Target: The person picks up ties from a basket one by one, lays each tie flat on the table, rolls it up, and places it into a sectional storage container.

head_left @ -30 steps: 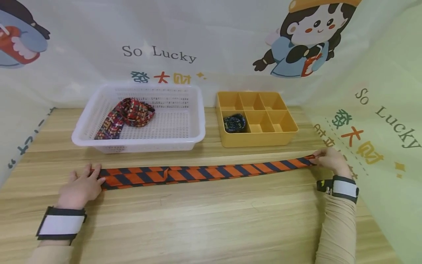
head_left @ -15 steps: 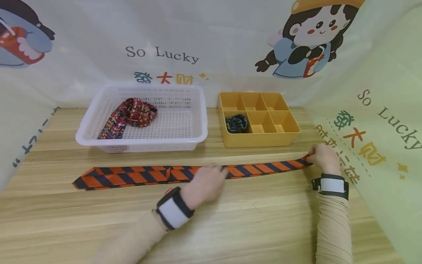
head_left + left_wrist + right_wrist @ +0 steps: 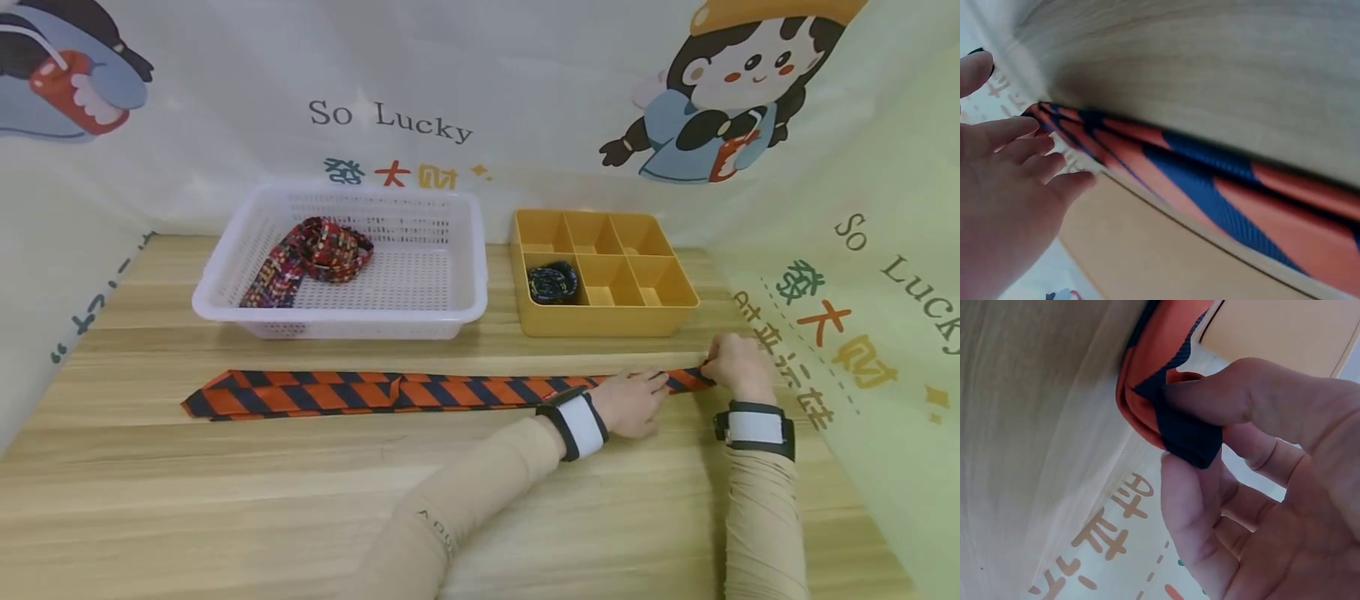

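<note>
An orange and navy striped necktie [image 3: 330, 393] lies lengthwise across the table, its wide pointed end at the left. At the narrow end my right hand [image 3: 738, 367] pinches the tip between thumb and fingers; in the right wrist view the tip of the necktie [image 3: 1188, 434] is folded over in that pinch. My left hand [image 3: 633, 404] reaches over the narrow part, just left of the right hand, covering a stretch of the cloth. From the left wrist view the fingers [image 3: 1025, 147] of that hand look extended and loose beside the necktie [image 3: 1197, 187].
A white perforated basket [image 3: 337, 317] holds a loosely coiled multicoloured necktie [image 3: 322, 250]. To its right stands a yellow box [image 3: 607, 321] of several compartments, with a rolled dark necktie [image 3: 553, 283] in the front left one. Printed cloth walls [image 3: 540, 100] border the table behind and right.
My left hand has let go of the wide end and swept right along the necktie to near the narrow tip. The right hand keeps the tip, which is now folded over.
</note>
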A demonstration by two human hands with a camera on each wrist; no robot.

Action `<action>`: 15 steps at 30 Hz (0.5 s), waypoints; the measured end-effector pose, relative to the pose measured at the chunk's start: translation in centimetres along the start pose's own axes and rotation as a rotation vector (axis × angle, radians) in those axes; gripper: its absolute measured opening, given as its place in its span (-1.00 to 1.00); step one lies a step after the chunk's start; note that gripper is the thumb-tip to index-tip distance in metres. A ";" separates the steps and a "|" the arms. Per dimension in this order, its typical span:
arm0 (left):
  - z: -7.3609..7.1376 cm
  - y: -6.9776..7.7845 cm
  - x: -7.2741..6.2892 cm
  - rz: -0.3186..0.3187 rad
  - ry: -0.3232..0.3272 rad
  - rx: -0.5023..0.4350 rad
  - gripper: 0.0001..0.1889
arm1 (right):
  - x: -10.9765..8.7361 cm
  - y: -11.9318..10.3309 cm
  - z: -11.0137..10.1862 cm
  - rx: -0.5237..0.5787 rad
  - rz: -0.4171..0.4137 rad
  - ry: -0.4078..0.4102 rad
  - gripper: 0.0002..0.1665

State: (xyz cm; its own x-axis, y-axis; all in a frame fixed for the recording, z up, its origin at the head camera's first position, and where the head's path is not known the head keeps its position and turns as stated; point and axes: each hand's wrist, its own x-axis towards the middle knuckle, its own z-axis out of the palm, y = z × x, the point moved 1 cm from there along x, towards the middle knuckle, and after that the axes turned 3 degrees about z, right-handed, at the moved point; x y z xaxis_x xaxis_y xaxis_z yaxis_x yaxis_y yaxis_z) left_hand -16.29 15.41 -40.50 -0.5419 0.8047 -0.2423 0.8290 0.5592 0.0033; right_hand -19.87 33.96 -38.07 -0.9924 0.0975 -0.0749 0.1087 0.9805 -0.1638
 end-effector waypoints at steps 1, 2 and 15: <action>0.1 0.1 0.2 -0.008 -0.021 -0.008 -0.35 | 0.0 -0.1 0.1 -0.004 -0.002 0.002 -0.84; 0.3 0.2 0.3 -0.015 -0.033 -0.016 -0.34 | 0.0 -0.2 0.2 -0.010 -0.002 0.005 -0.85; 1.3 0.2 0.4 -0.052 -0.049 0.048 -0.28 | 0.0 -2.5 0.6 -0.076 -0.030 -0.006 -0.93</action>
State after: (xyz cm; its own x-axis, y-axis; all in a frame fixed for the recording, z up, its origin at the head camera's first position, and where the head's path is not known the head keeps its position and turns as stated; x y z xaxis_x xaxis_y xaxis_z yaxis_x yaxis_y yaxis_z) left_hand -16.21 15.60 -41.82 -0.5777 0.7636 -0.2883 0.8065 0.5885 -0.0571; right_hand -20.09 31.40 -38.29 -0.9947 0.0671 -0.0773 0.0740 0.9931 -0.0911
